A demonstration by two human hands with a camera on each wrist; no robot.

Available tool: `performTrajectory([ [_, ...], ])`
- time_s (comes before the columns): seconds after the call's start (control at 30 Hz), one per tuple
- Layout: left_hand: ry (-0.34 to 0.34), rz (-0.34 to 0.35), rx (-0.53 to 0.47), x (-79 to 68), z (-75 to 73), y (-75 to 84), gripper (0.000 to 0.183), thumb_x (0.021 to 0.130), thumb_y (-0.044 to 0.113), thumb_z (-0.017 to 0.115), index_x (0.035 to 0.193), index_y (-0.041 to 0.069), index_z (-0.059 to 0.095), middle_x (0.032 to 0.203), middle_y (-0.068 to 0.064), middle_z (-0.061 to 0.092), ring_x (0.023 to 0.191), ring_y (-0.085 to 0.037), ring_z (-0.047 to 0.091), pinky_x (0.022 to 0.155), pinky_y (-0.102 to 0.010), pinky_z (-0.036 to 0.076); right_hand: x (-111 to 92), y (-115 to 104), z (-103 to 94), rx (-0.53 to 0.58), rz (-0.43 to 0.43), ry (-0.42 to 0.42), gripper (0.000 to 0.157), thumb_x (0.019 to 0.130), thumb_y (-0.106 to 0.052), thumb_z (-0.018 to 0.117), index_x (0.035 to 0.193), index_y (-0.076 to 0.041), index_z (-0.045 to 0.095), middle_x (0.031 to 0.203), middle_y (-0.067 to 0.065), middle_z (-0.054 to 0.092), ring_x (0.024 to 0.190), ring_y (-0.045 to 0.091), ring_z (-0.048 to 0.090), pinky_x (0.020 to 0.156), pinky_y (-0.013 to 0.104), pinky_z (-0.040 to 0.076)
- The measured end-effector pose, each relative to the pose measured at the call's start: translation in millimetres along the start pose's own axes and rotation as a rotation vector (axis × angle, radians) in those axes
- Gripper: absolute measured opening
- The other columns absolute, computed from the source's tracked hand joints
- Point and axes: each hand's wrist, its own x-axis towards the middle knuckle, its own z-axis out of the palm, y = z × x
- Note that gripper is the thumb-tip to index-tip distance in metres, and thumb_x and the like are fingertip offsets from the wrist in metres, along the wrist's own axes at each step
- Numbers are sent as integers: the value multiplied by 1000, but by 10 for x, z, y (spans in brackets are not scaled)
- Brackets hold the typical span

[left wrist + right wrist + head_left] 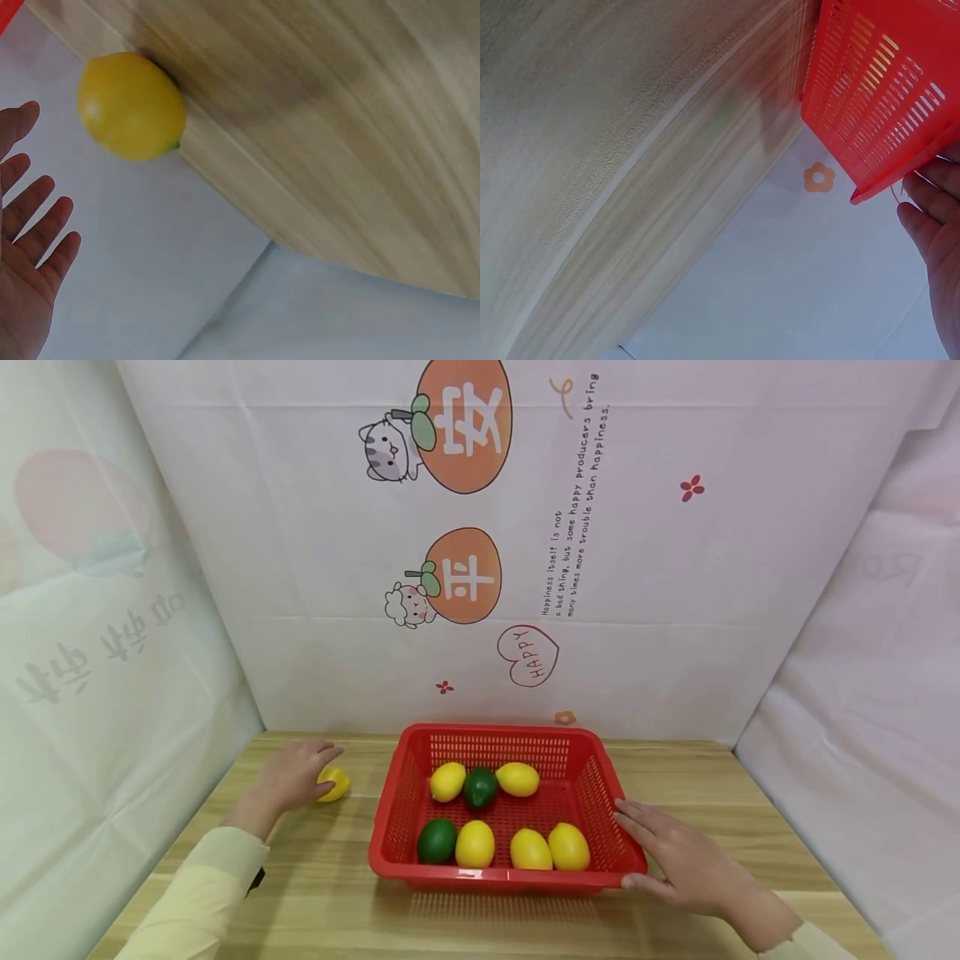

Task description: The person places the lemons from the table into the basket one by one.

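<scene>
In the head view my left hand [294, 774] is over the left part of the table, beside a lone yellow lemon [334, 783]. The left wrist view shows a gap between the spread fingers of that hand [34, 232] and the lemon [131, 106], which has a small green tip. A red plastic basket [384, 827] stands mid-table, holding several yellow lemons [475, 844] and two dark green lemon-shaped fruits [437, 841]. My right hand [678, 858] rests on the basket's right rim with its fingers extended; the right wrist view shows the fingertips at the rim.
The wooden table [322, 893] has a white printed cloth [637, 677] upright behind it. More white cloth hangs at the left [112, 735] and right [862, 735] sides. The basket's back wall lies near the rear cloth.
</scene>
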Motion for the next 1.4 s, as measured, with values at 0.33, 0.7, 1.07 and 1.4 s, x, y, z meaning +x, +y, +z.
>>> performTrajectory([
  [0.33, -24, -13, -43, -4, 190, -21, 51, 76, 20, 83, 118, -4, 65, 117, -23, 62, 105, -40, 60, 90, -52, 50, 7, -13, -16, 1, -7, 11, 75, 83, -59, 66, 131, -2, 59, 138, 15, 53, 118, 33, 56, 84, 46, 56],
  [0.7, -55, -74, -118, -34, 302, -5, 49, 79, 17, 80, 120, -5, 63, 119, -25, 60, 109, -42, 57, 92, -54, 48, 12, -13, -23, -8, -23, 24, 76, 84, -60, 64, 131, 0, 58, 138, 15, 53, 117, 33, 56, 83, 47, 56],
  [1.07, -57, -99, -163, -41, 407, -1, 49, 80, 14, 79, 121, -5, 62, 120, -27, 58, 109, -44, 56, 92, -55, 48, -6, -4, 10, -1, -8, 6, 74, 84, -58, 66, 131, -1, 59, 139, 15, 52, 120, 33, 55, 86, 46, 55],
  [1.4, -84, -129, -176, -57, 504, -23, 48, 83, 15, 76, 124, -4, 61, 123, -29, 56, 113, -44, 54, 93, -56, 47, -9, -5, 19, 0, 1, 3, 74, 84, -58, 66, 131, -2, 59, 140, 15, 52, 120, 33, 55, 86, 47, 55],
])
